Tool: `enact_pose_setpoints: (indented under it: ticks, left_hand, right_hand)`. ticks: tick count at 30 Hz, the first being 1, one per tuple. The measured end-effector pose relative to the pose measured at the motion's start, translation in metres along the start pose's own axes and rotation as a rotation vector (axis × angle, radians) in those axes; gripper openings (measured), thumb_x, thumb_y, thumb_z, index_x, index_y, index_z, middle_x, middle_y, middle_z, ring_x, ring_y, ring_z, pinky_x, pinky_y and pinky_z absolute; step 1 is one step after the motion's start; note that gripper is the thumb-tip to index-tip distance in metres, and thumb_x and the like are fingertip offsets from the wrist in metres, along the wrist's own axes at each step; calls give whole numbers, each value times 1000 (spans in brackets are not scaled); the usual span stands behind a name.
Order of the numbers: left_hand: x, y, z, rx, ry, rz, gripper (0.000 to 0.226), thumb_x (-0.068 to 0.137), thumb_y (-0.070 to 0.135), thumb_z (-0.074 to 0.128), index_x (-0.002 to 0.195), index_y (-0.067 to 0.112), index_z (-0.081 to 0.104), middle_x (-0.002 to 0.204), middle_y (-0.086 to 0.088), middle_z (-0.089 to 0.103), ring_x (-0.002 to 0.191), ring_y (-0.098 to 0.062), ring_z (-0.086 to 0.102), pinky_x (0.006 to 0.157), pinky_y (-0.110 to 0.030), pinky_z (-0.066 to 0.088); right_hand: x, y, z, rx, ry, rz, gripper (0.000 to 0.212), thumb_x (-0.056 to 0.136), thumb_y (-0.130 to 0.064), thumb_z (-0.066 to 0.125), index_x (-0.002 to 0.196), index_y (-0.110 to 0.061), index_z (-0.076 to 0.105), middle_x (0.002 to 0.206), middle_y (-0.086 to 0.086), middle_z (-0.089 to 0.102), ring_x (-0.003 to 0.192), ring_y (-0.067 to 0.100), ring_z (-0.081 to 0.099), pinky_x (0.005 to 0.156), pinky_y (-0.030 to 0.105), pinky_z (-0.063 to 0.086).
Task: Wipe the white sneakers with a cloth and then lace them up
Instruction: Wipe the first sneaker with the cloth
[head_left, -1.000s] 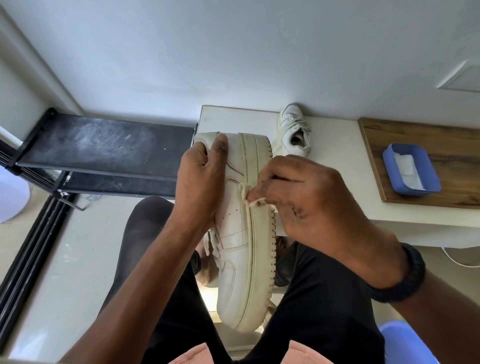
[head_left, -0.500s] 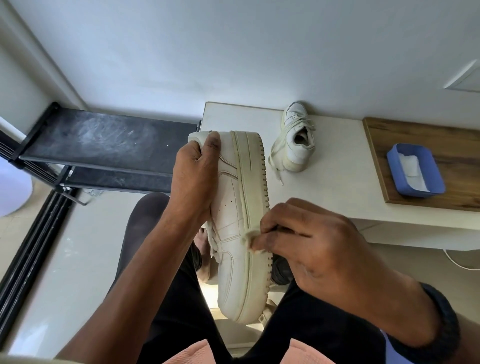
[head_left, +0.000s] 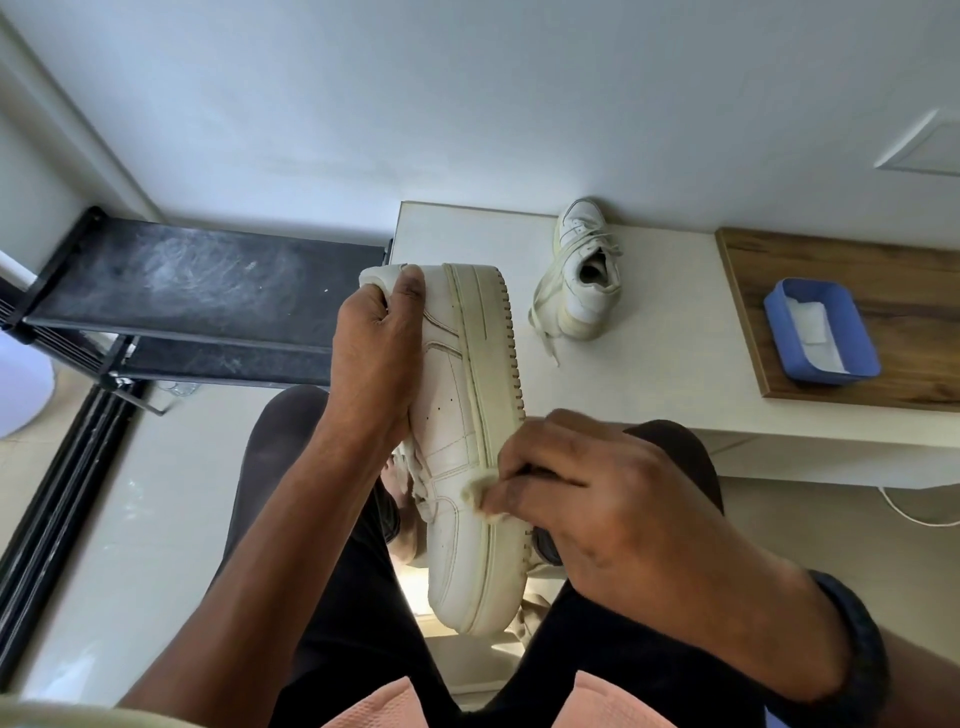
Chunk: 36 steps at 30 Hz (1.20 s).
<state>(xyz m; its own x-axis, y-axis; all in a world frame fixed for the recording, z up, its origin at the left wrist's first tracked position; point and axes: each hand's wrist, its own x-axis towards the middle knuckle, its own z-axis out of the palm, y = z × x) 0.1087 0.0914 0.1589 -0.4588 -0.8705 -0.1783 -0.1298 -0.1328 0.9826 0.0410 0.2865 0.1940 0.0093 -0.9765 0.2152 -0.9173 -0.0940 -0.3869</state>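
My left hand (head_left: 375, 353) grips a white sneaker (head_left: 467, 415) by its upper, holding it on its side over my lap with the thick sole facing right. My right hand (head_left: 597, 514) pinches a small cream cloth (head_left: 480, 493) and presses it against the sneaker's side, where upper meets sole, near the toe half. Most of the cloth is hidden under my fingers. The second white sneaker (head_left: 584, 270) stands on the white table (head_left: 675, 353), its laces hanging loose over the side.
A blue tray (head_left: 821, 332) holding something white sits on a wooden board (head_left: 883, 270) at the table's right. A black shelf rack (head_left: 197, 291) stands to the left against the wall. My legs in dark trousers are below the shoe. A white cable lies on the floor at right.
My right hand has slid the cloth down the sneaker's side, from near the middle toward the toe end. The left hand keeps the same grip.
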Motion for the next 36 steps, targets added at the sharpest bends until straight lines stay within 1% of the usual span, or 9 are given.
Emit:
enact_pose_setpoints:
  ticks: [7,13,17,20,23,27,31,34,36]
  left_hand:
    - [-5,1,5,-54,-36,-60,36,105,38,50,87,9,58,75,-4,60,73,-19,60,68,-38,55]
    - [-7,1,7,-54,-45,-51,37,103,41,53,92,6,57,79,-11,55,73,-23,55,67,-42,50]
    - [-9,1,7,-118,-56,-47,36,104,40,52,93,7,60,82,-12,55,74,-25,53,67,-42,48]
    - [-9,5,7,-170,-53,-85,40,104,41,52,89,4,59,78,-12,57,73,-24,57,65,-37,53]
    - [-10,9,9,-273,-77,-169,44,103,40,54,97,-2,66,85,-14,69,79,-25,68,74,-39,61]
    - [-16,15,3,-411,-280,-230,37,98,22,61,119,-9,63,114,-25,72,109,-40,68,96,-55,54]
    - [-20,21,-5,-317,-457,-15,36,92,10,65,125,-3,60,119,-16,73,114,-30,70,97,-43,57]
    - [-26,22,0,35,-336,347,33,92,27,72,116,5,66,100,-9,78,97,-30,74,86,-51,59]
    - [-29,19,7,283,-175,601,32,92,39,70,106,10,69,84,18,71,81,-8,68,80,-39,57]
  right_hand:
    - [2,18,-2,78,324,231,24,85,5,74,103,-10,78,97,0,67,86,11,66,75,21,57]
    - [4,13,-13,155,386,187,14,87,-1,74,99,-8,78,97,0,69,91,8,67,77,17,54]
    - [6,22,-15,505,304,487,15,86,-17,75,92,-30,77,119,-14,63,114,9,63,85,32,57]
    - [9,22,-15,889,206,706,16,76,-23,76,85,-36,77,138,-20,57,130,-3,50,101,34,49]
    - [12,14,-17,1258,85,717,10,77,-22,74,85,-28,76,106,-9,71,104,3,61,86,22,48]
    - [16,15,-16,1242,158,764,12,78,-21,72,89,-19,74,88,-5,71,86,4,64,77,16,50]
    - [15,19,-19,1292,268,777,15,76,-17,70,90,-17,74,84,-4,71,82,4,64,75,16,51]
    - [18,17,-18,1355,358,768,14,75,-16,70,86,-20,77,91,2,73,93,13,66,89,28,53]
    - [21,15,-18,1396,393,783,14,77,-14,68,87,-19,77,96,6,73,97,19,66,99,45,49]
